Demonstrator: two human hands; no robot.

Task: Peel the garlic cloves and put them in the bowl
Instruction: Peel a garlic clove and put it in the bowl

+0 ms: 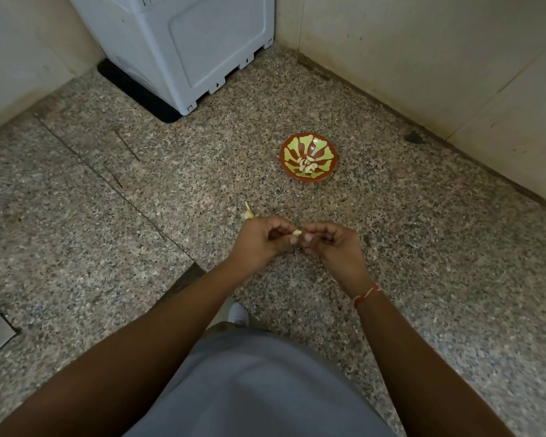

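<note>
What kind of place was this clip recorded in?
Probably a home utility or kitchen corner, with the person working at floor level: a speckled granite floor, plain beige walls meeting at a corner, and a grey plastic appliance, perhaps a washing machine, on a black mat.

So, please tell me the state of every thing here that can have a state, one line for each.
left hand: pinches the garlic clove
right hand: fingers curled, pinching the same clove
garlic clove: held between both hands above the floor
bowl: upright on the floor, holds several peeled cloves
peeled cloves: lying together in the bowl
garlic piece: beyond the left hand, partly hidden
</note>
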